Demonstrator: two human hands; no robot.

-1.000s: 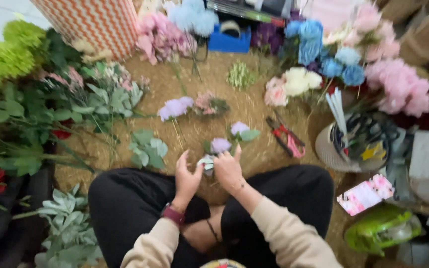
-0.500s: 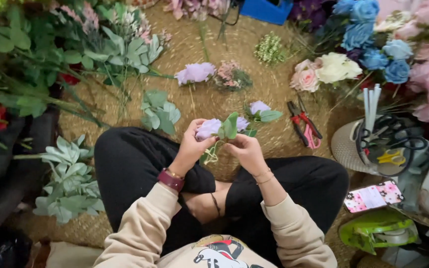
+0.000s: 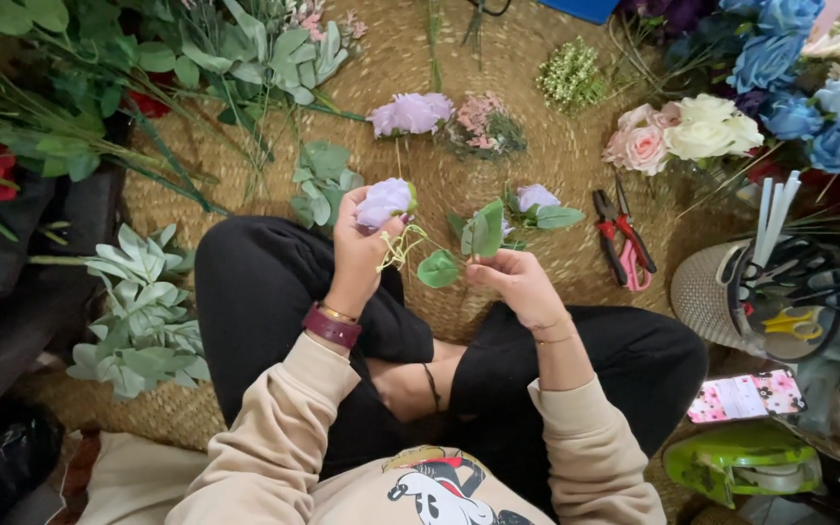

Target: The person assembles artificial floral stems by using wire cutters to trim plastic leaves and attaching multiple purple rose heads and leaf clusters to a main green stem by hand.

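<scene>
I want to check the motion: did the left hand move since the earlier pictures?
Yes. The left hand rose off the lap, carrying its lilac flower away from the right hand, towards the leaf sprig on the mat.

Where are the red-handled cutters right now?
In the head view the red-handled cutters lie on the woven mat, just right of the right hand, below the cream and pink roses.

A round woven mat [image 3: 556, 165] covers the floor, lit evenly and softly. Greenery [image 3: 70, 126] crowds its left edge (blue and pink blooms [image 3: 789, 58] the right).
</scene>
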